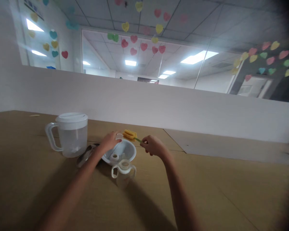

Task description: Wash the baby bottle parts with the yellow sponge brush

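Note:
My right hand (154,146) is closed around the green handle of a bottle brush (130,134) with a yellow sponge head. The sponge is held above the far rim of a white bowl (132,156). My left hand (110,141) grips a small clear cap (119,136) over the bowl's far left side, close to the sponge. Inside the bowl lie a white bottle collar (114,157) and a small clear piece beside it. A baby bottle (124,175) with two side handles stands upright and uncapped just in front of the bowl.
Left of the bowl stands a clear lidded pitcher (73,138) holding some liquid. A dark, shiny item (85,155) lies between them, partly hidden by my left forearm. A white wall (135,106) with windows above borders the back of the brown table (207,192).

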{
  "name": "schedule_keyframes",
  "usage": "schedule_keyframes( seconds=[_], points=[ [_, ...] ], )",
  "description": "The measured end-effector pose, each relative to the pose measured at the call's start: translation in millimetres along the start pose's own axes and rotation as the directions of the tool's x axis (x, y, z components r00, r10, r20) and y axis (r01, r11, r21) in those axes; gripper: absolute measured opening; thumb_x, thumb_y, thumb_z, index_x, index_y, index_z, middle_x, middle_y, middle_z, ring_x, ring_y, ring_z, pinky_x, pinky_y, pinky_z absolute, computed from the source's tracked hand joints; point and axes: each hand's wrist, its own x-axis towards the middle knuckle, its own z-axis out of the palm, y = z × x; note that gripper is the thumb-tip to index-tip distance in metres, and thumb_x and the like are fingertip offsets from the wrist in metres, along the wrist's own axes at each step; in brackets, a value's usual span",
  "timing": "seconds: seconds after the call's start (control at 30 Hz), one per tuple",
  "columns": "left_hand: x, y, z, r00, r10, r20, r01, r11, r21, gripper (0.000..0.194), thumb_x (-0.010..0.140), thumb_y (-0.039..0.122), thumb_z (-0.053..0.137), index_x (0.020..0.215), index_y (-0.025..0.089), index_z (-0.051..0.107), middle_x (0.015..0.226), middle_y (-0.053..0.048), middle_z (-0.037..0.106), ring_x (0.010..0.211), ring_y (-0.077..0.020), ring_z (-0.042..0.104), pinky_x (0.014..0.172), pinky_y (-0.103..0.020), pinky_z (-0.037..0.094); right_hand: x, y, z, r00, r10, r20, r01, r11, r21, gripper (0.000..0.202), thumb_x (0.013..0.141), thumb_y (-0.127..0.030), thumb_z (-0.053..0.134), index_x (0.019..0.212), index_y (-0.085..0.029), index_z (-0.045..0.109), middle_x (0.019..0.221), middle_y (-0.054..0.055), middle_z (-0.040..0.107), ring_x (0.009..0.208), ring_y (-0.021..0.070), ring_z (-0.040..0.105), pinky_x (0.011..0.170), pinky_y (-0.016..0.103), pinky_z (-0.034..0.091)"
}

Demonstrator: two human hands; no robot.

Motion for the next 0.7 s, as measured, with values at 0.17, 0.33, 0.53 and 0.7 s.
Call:
schedule_keyframes(
  seconds=[0.17,0.33,0.53,0.7],
  points=[
    [6.6,15.7,-31.6,0.913,-0.329,-0.240,-0.011,0.569,-0.822,0.036,0.070,0.024,0.067,0.104,0.016,0.059,0.092,-0.005,0.060,0.071,-0.0119,0.060,0.070,-0.027,0.050,-10.4,-13.6,-6.3,0.979,-0.110,-0.171,0.111,0.994,-0.005,0.021,0.086,-0.021,0.048,0.080,-0.015,0.067,0.057,0.002,0.062,0.040,0.0078,0.048,0.044,0.020,0.030],
    [-1.0,39.9,-56.0,0.924,-0.339,-0.176,-0.161,0.072,-0.984,0.011,0.068,0.013,0.064,0.073,0.014,0.054,0.069,0.002,0.057,0.064,-0.0079,0.056,0.068,-0.022,0.048,-11.9,-31.9,3.2,0.903,-0.303,-0.304,0.270,0.952,-0.147,0.021,0.088,-0.022,0.050,0.078,-0.018,0.068,0.064,0.002,0.064,0.053,0.0104,0.049,0.049,0.024,0.025],
    [-9.3,41.8,-75.4,0.938,-0.298,-0.180,-0.155,0.104,-0.982,0.014,0.065,0.012,0.064,0.076,0.014,0.055,0.071,0.002,0.059,0.067,-0.0078,0.058,0.071,-0.022,0.047,-12.1,-37.5,8.0,0.863,-0.352,-0.362,0.246,0.920,-0.306,0.022,0.090,-0.025,0.047,0.085,-0.020,0.067,0.071,0.003,0.066,0.060,0.0125,0.052,0.052,0.026,0.024],
    [-12.2,33.8,-84.7,0.966,-0.202,-0.159,-0.087,0.324,-0.942,0.020,0.070,0.018,0.063,0.089,0.016,0.056,0.085,-0.001,0.065,0.085,-0.0145,0.062,0.080,-0.029,0.049,-20.9,-39.8,1.0,0.857,-0.348,-0.381,0.165,0.884,-0.438,0.023,0.091,-0.028,0.043,0.096,-0.022,0.065,0.083,0.004,0.069,0.063,0.0142,0.057,0.051,0.027,0.022]
  ],
)
